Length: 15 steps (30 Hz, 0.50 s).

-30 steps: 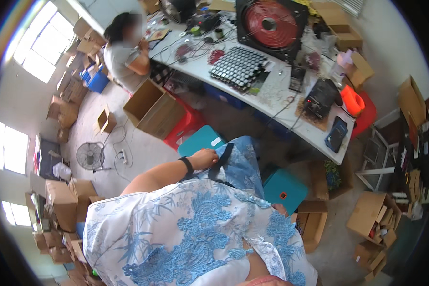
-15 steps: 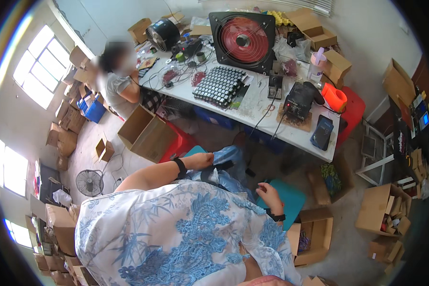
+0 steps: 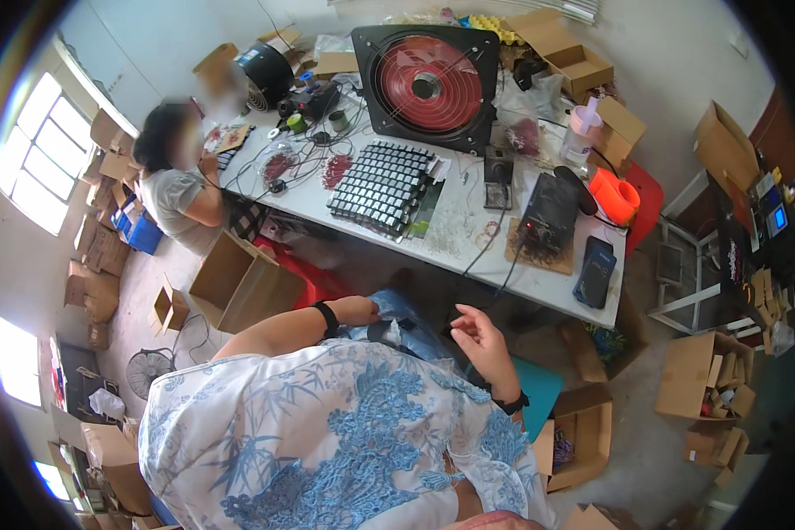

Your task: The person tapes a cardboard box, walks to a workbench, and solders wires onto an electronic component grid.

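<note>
My left hand [image 3: 362, 311] rests on the blue cloth [image 3: 406, 322] bunched over my lap; its fingers are tucked into the folds beside a small dark object [image 3: 382, 331] I cannot make out, so I cannot tell whether they pinch or lie flat. My right hand [image 3: 479, 340] hangs just to the right of the cloth, palm half up, fingers loosely spread and a little curled — holding nothing, not touching the fabric.

Judgement on handling: the cloth is soft and will slide, so the left hand should pin one fold while the right takes the edge nearest it; a grip low on the bunch would keep it from slipping off the knee toward the teal stool [image 3: 539, 389].

Surface: the white counter [image 3: 450, 243] ahead is crowded. A grey block of packed cells [image 3: 382, 187] sits near its middle, a large black-framed fan with red blades [image 3: 426, 84] stands behind it, a black box on a wooden board [image 3: 546, 219] lies to the right with a dark phone-like slab [image 3: 594, 272] near the edge, and an orange cup [image 3: 616, 196] is at the far right — wires trail between them.

Room: another person [image 3: 181, 181] sits at the counter's left end. Open cardboard boxes [image 3: 238, 283] crowd the concrete floor, windows glare at left
</note>
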Each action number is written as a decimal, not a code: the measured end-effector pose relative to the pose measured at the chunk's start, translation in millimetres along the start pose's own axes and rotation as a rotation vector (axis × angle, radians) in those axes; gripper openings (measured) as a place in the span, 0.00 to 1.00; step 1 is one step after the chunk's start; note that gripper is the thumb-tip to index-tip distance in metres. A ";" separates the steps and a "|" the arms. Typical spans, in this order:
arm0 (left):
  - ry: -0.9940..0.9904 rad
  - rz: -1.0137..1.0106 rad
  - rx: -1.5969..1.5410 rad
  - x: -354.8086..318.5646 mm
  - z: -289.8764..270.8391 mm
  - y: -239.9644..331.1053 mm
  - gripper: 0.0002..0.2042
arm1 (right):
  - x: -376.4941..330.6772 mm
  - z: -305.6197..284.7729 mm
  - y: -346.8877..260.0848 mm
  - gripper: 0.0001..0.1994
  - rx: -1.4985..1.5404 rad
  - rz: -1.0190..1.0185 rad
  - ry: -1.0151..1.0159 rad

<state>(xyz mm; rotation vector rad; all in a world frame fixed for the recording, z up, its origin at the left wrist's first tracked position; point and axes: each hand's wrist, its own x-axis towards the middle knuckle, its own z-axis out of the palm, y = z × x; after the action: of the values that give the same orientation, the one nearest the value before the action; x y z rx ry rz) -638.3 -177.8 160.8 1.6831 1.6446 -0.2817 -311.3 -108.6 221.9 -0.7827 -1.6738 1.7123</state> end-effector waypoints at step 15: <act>-0.304 0.756 -0.183 268.8 -99.5 -200.6 0.16 | 268.7 98.8 79.8 0.19 -0.361 0.068 0.769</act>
<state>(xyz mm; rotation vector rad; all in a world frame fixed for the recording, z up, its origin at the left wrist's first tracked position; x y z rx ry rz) -818.3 68.6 -10.3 1.8748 0.7146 -0.0058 -560.5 34.4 145.9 -1.4520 -1.4035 0.9389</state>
